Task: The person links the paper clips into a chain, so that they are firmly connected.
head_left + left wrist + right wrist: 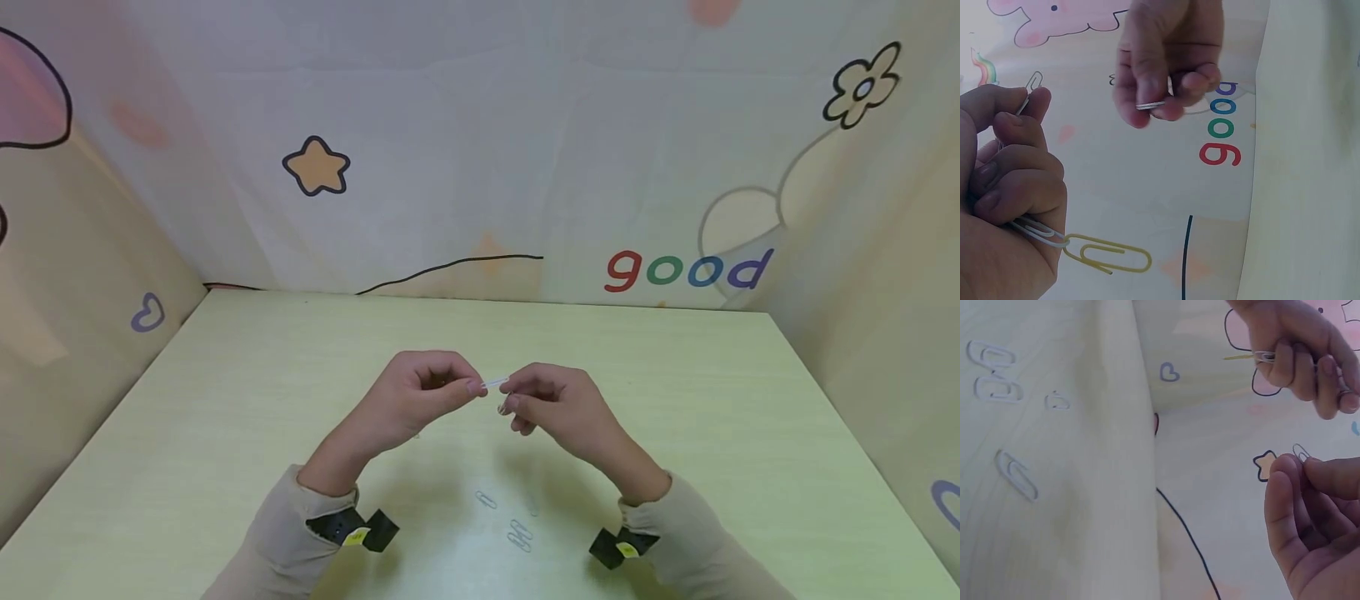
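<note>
My left hand pinches a silvery paper clip between thumb and index finger, its looped end sticking out. The other fingers curl round more linked clips: a white paper clip comes out below the little finger, and a yellow paper clip hangs from it. Facing it, my right hand pinches another paper clip between thumb and fingertips. Both hands are raised over the table, fingertips close together. Most of the chain is hidden inside the left hand.
Several loose paper clips lie on the pale table, below and nearer than the hands. A printed cloth stands as a wall behind the table and along both sides.
</note>
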Demonstrator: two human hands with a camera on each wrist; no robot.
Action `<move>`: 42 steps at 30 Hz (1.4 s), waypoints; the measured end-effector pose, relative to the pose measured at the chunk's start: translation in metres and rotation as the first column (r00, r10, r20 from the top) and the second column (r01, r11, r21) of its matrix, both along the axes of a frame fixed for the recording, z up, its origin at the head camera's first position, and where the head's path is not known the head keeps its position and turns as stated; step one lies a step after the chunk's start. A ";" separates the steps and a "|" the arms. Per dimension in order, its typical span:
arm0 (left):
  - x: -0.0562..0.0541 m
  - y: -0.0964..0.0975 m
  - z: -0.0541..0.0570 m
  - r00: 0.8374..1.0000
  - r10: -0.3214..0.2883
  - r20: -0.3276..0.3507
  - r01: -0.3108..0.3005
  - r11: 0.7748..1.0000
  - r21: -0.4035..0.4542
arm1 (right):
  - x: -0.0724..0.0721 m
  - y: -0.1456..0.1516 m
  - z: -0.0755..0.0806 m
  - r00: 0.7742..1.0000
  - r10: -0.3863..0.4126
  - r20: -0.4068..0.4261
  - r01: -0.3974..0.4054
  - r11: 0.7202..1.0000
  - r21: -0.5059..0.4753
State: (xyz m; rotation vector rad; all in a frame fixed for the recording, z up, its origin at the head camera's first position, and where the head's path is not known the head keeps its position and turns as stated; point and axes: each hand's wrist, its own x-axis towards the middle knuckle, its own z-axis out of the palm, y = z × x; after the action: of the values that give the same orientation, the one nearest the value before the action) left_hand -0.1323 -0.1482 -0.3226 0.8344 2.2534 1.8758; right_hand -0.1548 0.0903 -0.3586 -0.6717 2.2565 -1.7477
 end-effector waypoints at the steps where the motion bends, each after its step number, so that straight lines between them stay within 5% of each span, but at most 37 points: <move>1: 0.000 0.000 0.000 1.000 -0.002 -0.001 0.002 1.000 -0.003 | 0.001 0.000 0.002 1.000 -0.007 -0.005 0.007 1.000 -0.009; 12: 0.001 0.005 -0.001 1.000 -0.001 0.006 0.001 0.999 -0.044 | 0.011 0.003 0.019 1.000 0.012 -0.020 -0.015 0.992 -0.128; 42: -0.002 0.010 -0.008 0.998 0.056 -0.036 -0.062 0.981 -0.184 | 0.020 0.011 0.036 0.989 -0.074 -0.125 0.052 0.985 -0.166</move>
State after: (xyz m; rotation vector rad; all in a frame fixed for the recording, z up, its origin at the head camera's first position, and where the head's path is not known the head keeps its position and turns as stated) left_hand -0.1347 -0.1380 -0.3309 0.7813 2.4499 1.6537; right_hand -0.1351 0.1010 -0.3228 -0.7755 2.2585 -1.9899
